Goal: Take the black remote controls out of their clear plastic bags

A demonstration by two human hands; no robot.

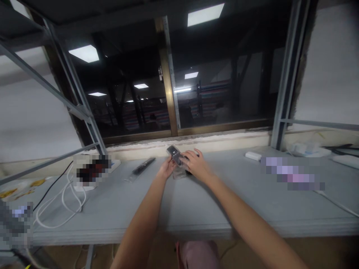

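My left hand [167, 167] is closed round the lower side of a dark remote control [174, 152] with a pale round spot near its upper end. My right hand [195, 164] lies over the other end of the remote, its fingers bent against it. A clear plastic wrapper [179, 173] shows beneath the two hands. Something black is partly hidden under my right hand, and I cannot make out what it is. To the left, a second long black item in a clear plastic sleeve [141, 168] rests slantwise on the grey table [134, 209].
White cables [63, 215] loop across the table at left, beside a blurred-out object [94, 170]. At right are a small white box [253, 155], another blurred-out item [288, 172] and a plastic bag [307, 149]. Metal posts [286, 74] frame a dark window [224, 93] behind.
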